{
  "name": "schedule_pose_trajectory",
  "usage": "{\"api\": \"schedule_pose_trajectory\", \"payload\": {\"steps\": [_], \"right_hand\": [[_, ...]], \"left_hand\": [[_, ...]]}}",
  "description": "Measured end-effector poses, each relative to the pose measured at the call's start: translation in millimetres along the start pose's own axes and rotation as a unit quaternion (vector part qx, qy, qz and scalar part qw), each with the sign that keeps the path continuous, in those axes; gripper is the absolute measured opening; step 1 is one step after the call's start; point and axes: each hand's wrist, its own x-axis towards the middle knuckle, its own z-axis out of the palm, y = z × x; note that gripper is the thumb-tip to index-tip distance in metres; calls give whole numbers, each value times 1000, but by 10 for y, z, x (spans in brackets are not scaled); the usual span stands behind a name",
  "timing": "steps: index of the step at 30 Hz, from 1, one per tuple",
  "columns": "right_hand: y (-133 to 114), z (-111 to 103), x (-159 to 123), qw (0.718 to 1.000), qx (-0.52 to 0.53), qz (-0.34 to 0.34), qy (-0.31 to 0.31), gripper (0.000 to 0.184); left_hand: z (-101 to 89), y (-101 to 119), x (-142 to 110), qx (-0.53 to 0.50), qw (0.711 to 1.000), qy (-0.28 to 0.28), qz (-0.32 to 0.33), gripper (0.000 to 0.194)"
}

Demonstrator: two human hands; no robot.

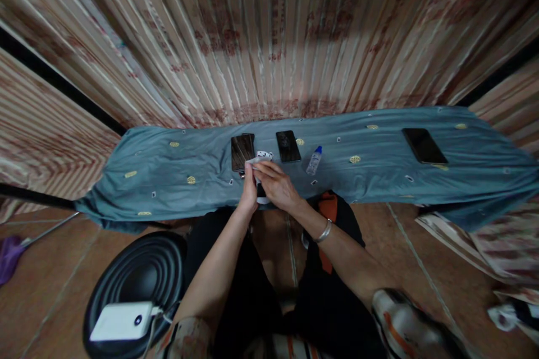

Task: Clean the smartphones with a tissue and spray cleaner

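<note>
My left hand (250, 193) and my right hand (278, 186) meet over the front of a cloth-covered bench. My left hand is closed on a small dark flat object (261, 190), mostly hidden, whose kind I cannot make out. The right hand's fingers are pressed over a thin white piece of cloth or paper (254, 161) at the top of it. Just behind them lie dark phones (242, 151), partly overlapping, and a white patterned item (264, 155). Another dark phone (288, 146) lies beyond my right hand, with a clear blue-capped bottle (314, 161) to its right.
A blue-green cloth (210, 190) with yellow prints covers the long bench. One more phone (423, 146) lies far right. A striped curtain (252, 39) hangs behind. On the floor, a white power bank (122, 321) with a cable rests on a black round stool (164, 252).
</note>
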Motion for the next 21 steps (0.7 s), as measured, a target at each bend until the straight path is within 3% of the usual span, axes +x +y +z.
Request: {"api": "schedule_pose_trajectory", "payload": {"steps": [4, 7, 14, 21], "right_hand": [[-103, 76, -52, 999, 1, -34, -13, 39], [-156, 121, -94, 999, 15, -35, -9, 38], [-220, 129, -162, 997, 69, -45, -8, 35], [-167, 62, -162, 998, 55, -25, -6, 34]], "left_hand": [[20, 128, -25, -37, 997, 8, -65, 71], [38, 215, -26, -65, 994, 17, -86, 75], [-1, 322, 22, -100, 993, 52, -46, 69], [-41, 382, 39, -138, 989, 47, -24, 63]]}}
